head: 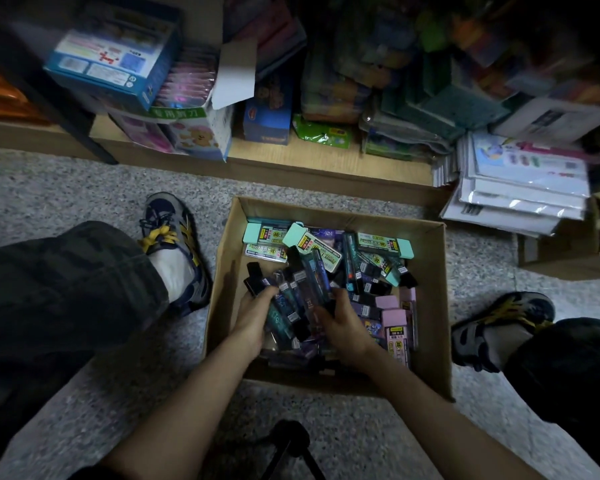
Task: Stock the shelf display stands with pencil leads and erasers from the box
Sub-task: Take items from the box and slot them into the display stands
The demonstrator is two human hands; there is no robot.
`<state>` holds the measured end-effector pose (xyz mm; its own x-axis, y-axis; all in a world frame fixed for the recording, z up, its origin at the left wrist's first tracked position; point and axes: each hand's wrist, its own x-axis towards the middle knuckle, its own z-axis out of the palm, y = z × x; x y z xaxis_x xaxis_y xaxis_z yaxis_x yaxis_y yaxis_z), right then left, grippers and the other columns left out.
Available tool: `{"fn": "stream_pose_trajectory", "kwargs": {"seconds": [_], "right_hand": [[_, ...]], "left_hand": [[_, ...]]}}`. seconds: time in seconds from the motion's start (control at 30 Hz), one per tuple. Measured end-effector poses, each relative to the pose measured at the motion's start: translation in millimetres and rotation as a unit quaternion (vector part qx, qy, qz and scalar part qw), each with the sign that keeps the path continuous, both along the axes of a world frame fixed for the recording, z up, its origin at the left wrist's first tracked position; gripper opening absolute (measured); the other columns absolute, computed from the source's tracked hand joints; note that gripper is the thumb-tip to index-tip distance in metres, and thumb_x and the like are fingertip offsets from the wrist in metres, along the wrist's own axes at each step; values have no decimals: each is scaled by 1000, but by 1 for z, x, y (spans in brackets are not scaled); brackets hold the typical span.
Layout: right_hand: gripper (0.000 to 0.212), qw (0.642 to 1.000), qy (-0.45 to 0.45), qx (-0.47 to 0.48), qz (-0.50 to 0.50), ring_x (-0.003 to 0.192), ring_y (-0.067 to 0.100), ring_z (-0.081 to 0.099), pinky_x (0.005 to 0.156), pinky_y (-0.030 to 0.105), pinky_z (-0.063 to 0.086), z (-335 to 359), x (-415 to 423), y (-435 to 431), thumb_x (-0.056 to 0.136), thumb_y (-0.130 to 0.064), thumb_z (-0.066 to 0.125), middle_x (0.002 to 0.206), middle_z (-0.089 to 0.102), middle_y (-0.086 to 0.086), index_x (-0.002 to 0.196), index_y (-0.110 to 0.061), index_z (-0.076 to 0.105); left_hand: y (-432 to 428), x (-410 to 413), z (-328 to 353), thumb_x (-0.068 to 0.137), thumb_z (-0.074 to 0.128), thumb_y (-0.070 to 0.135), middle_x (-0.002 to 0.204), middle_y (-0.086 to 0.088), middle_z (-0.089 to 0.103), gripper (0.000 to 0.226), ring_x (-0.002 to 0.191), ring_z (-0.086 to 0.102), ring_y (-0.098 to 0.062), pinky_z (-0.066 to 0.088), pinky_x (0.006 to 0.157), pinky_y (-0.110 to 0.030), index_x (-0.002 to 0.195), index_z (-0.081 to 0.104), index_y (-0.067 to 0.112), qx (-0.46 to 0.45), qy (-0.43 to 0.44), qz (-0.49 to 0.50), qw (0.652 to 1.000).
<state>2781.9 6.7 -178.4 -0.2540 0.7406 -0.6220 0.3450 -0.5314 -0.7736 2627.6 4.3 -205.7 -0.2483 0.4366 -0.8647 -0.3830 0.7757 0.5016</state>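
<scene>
Box [227, 251]: open cardboard, standing on the speckled floor [84, 188] between the person's feet, just in front of the low shelf [326, 162].
Lead cases [321, 277]: a loose heap of slim dark, teal and purple cases covers the middle and near part of the box; none shows outside it.
Mint erasers [262, 233]: lying along the far side of the box, sleeves on, untouched.
Pink erasers [394, 318]: against the right wall of the box, just beside the right hand.
Left hand [252, 318]: down inside the box, fingers curled round the left side of a fanned bunch of lead cases.
Right hand [343, 323]: also inside, fingers curled over the right side of the same bunch — the two hands seem to be gathering one bundle between them.
Display stands: not in view, so how full they are cannot be told.
Progress: early, by my reading — the box looks well filled, and this handful is not yet lifted out.
Left to do: carry the bunch to the stands, then fetch the remaining cases and both colours of eraser.
</scene>
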Motion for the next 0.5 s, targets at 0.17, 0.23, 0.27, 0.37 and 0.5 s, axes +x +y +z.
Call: {"fn": "stream_pose_trajectory", "kwargs": {"seconds": [0.17, 0.23, 0.27, 0.37, 0.5], "right_hand": [[28, 999, 28, 22, 13, 79, -10, 62, 61, 9, 49, 33, 12, 6, 96, -16, 50, 99, 59, -12, 120, -18, 35], [28, 999, 15, 43, 27, 69, -14, 60, 57, 8, 46, 42, 15, 7, 96, -13, 50, 91, 58, -8, 120, -13, 35], [27, 998, 8, 56, 31, 63, -14, 58, 54, 8, 44, 48, 16, 7, 96, -12, 50, 86, 56, -6, 118, -11, 36], [24, 996, 9, 89, 24, 61, -11, 57, 56, 11, 46, 67, 18, 8, 94, -10, 54, 83, 56, -4, 110, -17, 37], [33, 991, -2, 132, 27, 87, 6, 64, 76, 28, 55, 97, 21, 10, 87, -18, 65, 97, 62, -2, 111, -20, 41]], "left_hand": [[16, 19, 43, 60, 60, 77, 129, -9, 57, 94, 118, 54, -31, 44, 99, -51, 133, 50, 18, 41, -54, -45, 997], [19, 25, 60, 49, 68, 72, 122, -10, 63, 100, 111, 60, -31, 49, 95, -49, 130, 52, 16, 91, -84, -48, 991], [20, 28, 67, 47, 72, 67, 116, -10, 67, 95, 107, 63, -30, 51, 92, -48, 125, 56, 15, 120, -87, -55, 987], [20, 32, 86, 49, 79, 53, 96, -6, 74, 68, 90, 70, -25, 58, 71, -37, 107, 66, 20, 173, -92, -63, 979], [20, 35, 111, 52, 83, 40, 90, -9, 75, 38, 82, 72, -25, 56, 59, -29, 86, 76, 24, 248, -119, -91, 957]]}}
